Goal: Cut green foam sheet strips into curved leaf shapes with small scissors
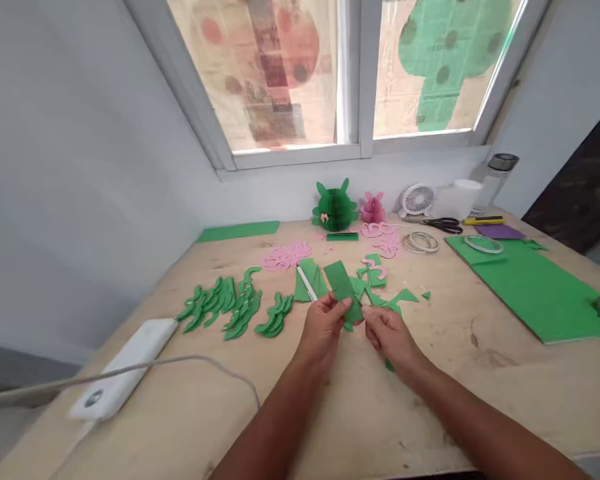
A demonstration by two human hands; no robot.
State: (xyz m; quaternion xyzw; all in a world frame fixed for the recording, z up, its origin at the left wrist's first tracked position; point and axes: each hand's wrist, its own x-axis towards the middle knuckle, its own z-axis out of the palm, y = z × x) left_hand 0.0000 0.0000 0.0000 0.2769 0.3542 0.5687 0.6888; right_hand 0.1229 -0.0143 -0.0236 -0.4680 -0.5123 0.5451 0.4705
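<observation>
Over the middle of the table, my left hand (327, 324) grips a green paper strip (339, 280), thumb on top, its far end tilted up and away. My right hand (391, 333) is closed in a pinch at the strip's lower right edge; its fingertips partly hide what is between them. A white pen (307, 283) lies just beyond my left fingers, over a flat green paper piece (319, 277). Green paper scraps (405, 295) are scattered past my right hand. Curved green cutouts (243, 310) lie in piles on the left.
Pink cutouts (286, 255), a green honeycomb paper figure (335, 208) and a pink one (373, 208) are at the back. Tape rolls (420, 242), black scissors (444, 225), a small fan (417, 199) and green sheets (535, 287) stand right. A white power strip (125, 367) and cable lie left.
</observation>
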